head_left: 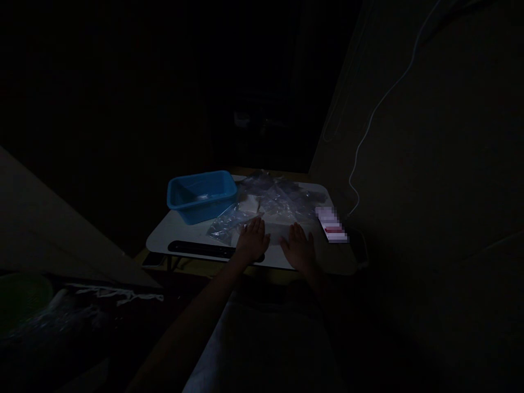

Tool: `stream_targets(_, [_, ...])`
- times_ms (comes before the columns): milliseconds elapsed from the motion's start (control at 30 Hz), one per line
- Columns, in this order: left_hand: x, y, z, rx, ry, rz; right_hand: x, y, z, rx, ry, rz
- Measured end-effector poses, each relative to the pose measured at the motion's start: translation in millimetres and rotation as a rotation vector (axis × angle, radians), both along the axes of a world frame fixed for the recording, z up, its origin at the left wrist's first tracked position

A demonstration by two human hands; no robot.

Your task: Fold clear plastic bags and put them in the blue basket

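My left hand [252, 240] lies flat, palm down, with its fingers stretched out near the front of a small white table [164, 232]. To its right my right hand [299, 246] rests the same way, fingers extended. Under and between the two hands is a pale, flat sheet-like piece [275, 232]; the dim light hides what it is. Crumpled clear plastic bags [282, 199] spread just beyond my fingertips. A small whitish piece [249, 204] lies among them. Another clear plastic part [224, 225] sits left of my left hand.
A blue plastic basin [202, 196] stands at the table's back left. On the right edge lies a lit phone [331, 225], its screen blurred, with a white cable [370, 123] hanging nearby. A dark slot [202, 249] runs along the front edge. The room is very dark.
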State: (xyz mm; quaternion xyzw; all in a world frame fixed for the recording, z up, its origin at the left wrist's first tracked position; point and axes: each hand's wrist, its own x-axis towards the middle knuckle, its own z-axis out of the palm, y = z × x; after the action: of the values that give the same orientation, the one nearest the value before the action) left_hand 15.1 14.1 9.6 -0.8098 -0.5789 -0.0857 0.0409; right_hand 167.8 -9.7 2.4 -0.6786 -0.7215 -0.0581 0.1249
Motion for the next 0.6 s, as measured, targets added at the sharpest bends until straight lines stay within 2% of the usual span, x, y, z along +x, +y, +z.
stream_targets(267, [0.3, -1.7, 2.4, -0.011, -0.024, 0.000, 0.7, -0.7, -1.4, 0.026, -0.003, 0.001])
stream_targets(600, [-1.2, 1.0, -2.9, 0.005, -0.058, -0.001, -1.3, -2.2, 3.1, -0.066, 0.006, -0.022])
